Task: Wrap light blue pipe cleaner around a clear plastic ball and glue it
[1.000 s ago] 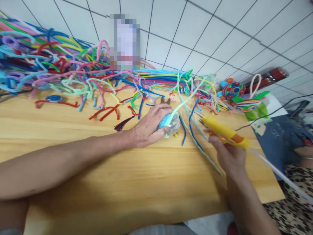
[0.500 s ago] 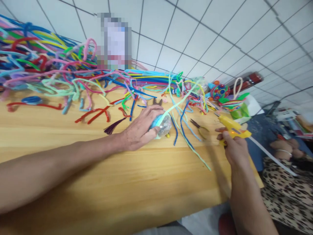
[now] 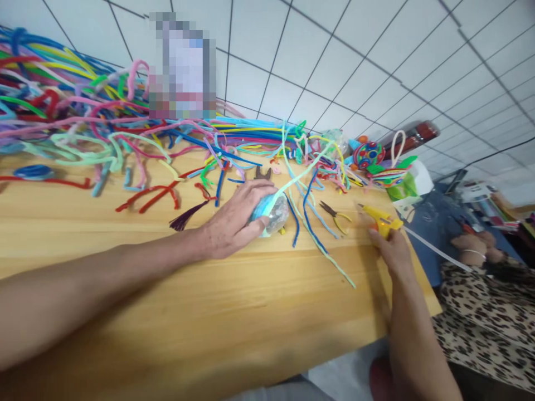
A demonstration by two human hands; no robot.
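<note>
Under my left hand (image 3: 234, 220) is a clear, shiny ball (image 3: 279, 216), its left side covered in blue and mint fuzzy stems. My fingers curl over its top and my thumb presses its near side. One long mint pipe cleaner (image 3: 307, 170) sticks out from the ball to the upper right. My right hand (image 3: 393, 249), at the table's right end, is closed round the rear of a yellow hot glue gun (image 3: 379, 216). The gun's nozzle points left, and a white glue stick (image 3: 437, 249) trails from its back. Part of the grip is hidden by my hand.
Pliers with yellow handles (image 3: 335, 217) lie between my hands, and darker pliers (image 3: 263, 173) behind the ball. Loose blue pipe cleaners (image 3: 309, 214) lie right of it. A dark tassel (image 3: 188, 216) is left. Pipe cleaners heap (image 3: 75, 111) along the tiled wall.
My right hand has lowered the glue gun towards the tabletop, and the gun has turned in it. My left hand stays on the ball. The view has shifted slightly.
</note>
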